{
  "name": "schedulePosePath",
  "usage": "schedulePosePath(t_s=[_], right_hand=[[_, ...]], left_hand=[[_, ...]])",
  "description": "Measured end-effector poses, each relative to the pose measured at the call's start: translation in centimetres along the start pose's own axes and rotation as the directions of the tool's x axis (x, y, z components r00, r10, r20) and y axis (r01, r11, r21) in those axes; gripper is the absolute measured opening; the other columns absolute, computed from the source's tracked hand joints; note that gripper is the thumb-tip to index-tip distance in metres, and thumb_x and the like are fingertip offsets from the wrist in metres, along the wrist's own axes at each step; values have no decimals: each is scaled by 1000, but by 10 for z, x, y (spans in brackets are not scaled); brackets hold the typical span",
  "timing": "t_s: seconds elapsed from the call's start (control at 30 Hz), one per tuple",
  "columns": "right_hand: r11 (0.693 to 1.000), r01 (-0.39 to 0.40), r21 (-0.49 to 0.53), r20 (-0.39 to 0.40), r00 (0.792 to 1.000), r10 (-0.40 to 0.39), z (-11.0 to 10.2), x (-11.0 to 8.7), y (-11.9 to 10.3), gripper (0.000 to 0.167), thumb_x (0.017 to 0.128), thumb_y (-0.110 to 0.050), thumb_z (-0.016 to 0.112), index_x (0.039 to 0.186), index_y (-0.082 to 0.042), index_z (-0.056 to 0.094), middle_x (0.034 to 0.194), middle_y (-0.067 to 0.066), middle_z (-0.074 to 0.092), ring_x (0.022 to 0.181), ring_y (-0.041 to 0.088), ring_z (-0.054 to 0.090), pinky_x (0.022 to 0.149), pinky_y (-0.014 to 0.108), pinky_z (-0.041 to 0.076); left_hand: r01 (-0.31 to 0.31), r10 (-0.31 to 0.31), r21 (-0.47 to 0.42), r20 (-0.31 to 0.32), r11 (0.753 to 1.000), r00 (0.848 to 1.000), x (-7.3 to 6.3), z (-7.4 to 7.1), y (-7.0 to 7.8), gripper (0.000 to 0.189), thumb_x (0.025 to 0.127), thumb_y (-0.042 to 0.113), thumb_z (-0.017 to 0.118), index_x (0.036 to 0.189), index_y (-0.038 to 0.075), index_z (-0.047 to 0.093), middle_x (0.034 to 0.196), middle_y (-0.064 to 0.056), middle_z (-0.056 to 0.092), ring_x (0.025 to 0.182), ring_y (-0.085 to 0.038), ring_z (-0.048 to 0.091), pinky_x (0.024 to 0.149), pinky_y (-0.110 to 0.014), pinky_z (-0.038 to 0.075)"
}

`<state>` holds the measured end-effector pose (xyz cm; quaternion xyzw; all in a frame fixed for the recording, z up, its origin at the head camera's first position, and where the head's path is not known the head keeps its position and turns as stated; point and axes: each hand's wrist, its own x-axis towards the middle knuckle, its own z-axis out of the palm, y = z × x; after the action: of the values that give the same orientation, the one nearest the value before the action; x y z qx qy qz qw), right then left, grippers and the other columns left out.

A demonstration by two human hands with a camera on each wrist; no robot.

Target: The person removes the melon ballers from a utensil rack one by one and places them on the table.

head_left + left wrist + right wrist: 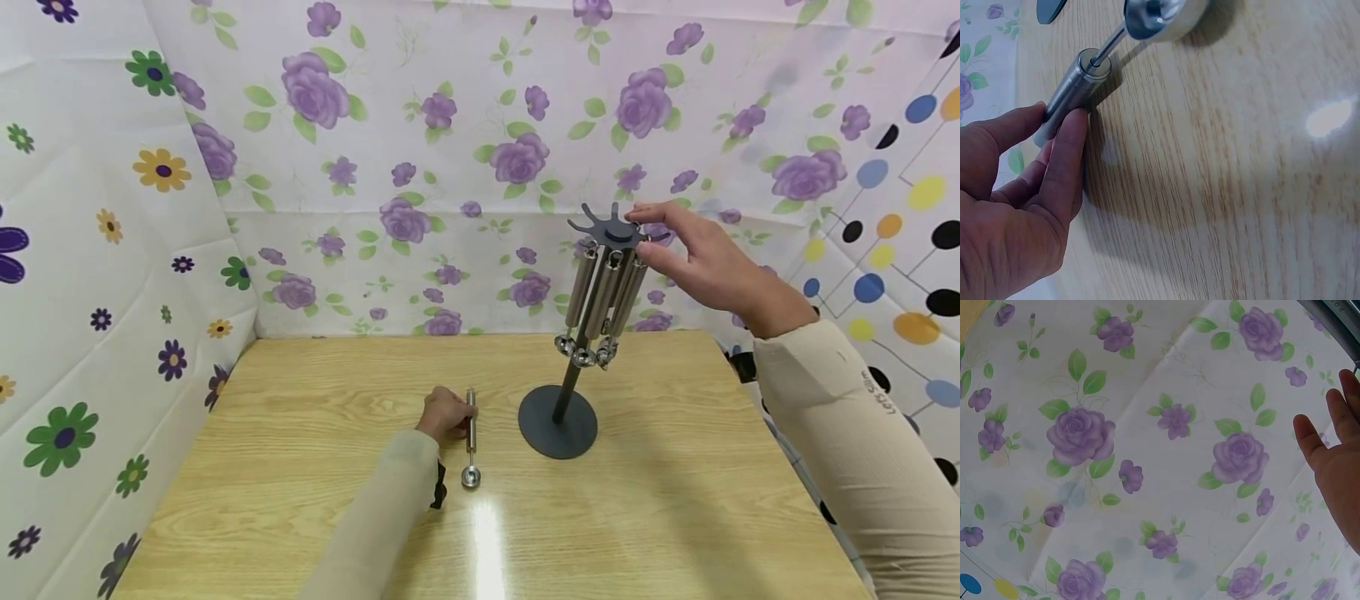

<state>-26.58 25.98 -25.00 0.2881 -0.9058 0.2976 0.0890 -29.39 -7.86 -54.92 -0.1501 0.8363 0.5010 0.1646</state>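
My left hand [444, 412] pinches the cylindrical steel handle of a scoop [471, 435] between thumb and fingers. The scoop's small round bowl points toward me, close over the tabletop; part of it shows at the top of the left wrist view. At the top of a dark rack [609, 231] with curved prongs, the thumb and forefinger of my right hand [701, 254] are spread around one prong. Several similar steel scoops [600, 296] hang from that rack, bowls down. In the right wrist view, the other fingers [1311, 439] extend, while thumb and forefinger are hidden.
The rack's round dark base [558, 435] stands on the wooden table [322, 400], to the right of the held scoop. Behind rises a cloth backdrop [442, 75] with purple roses, and patterned sheets hang at both sides. A light glares off the tabletop near the front.
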Motion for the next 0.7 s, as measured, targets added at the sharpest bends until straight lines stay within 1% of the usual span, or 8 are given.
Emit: schedulePosePath(t_s=[0.13,0.2,0.27,0.4,0.5,0.6,0.7], right_hand=[[1000,1,-9,-2,1000,-1,0,0,0,50,105,-34,51,147,-8,45,159,15,32,144,42,28,110,69,24],[1000,-2,-10,0,1000,2,0,0,-1,51,105,-35,51,147,-8,45,159,15,32,144,42,29,110,69,24],[1000,-4,-11,1,1000,4,-1,0,-1,51,105,-35,51,147,-8,45,159,15,32,144,42,28,110,69,24],[1000,1,-18,6,1000,-1,-1,0,-1,52,105,-36,51,148,-8,44,159,15,32,143,42,29,109,70,24],[1000,2,-23,10,1000,-2,-1,1,-1,52,104,-37,51,148,-9,44,159,15,32,144,42,29,109,70,24],[1000,-1,-25,9,1000,1,-1,0,-2,53,104,-37,51,148,-8,45,159,15,32,143,42,29,109,70,25],[1000,-2,-24,7,1000,2,-1,0,-2,52,104,-37,51,148,-8,45,159,15,32,142,42,30,109,70,25]], left_hand=[[-8,8,4,0,1000,1000,-1,-1,0,15,88,10,77,82,-1,69,75,-14,69,59,-20,68,58,-33,61],[-1,1,-1,4,1000,1000,-2,-2,0,16,89,11,77,83,-1,69,76,-15,69,60,-21,68,60,-34,62],[-9,9,1,8,1000,1000,-4,-5,0,17,89,12,77,84,-2,69,76,-15,69,60,-22,69,61,-35,62],[-56,56,42,5,998,998,-7,-13,-1,19,89,14,77,86,-3,70,78,-16,70,66,-25,70,62,-35,61],[-113,114,73,0,991,994,-9,-19,3,19,90,15,76,86,-2,70,82,-17,71,73,-29,70,67,-37,61],[-155,155,59,6,986,988,-12,-23,11,21,91,18,75,89,-3,72,86,-19,71,81,-32,71,73,-41,61],[-181,180,16,26,983,983,-16,-26,18,25,92,20,76,95,-4,74,89,-18,72,84,-33,71,78,-43,61]])
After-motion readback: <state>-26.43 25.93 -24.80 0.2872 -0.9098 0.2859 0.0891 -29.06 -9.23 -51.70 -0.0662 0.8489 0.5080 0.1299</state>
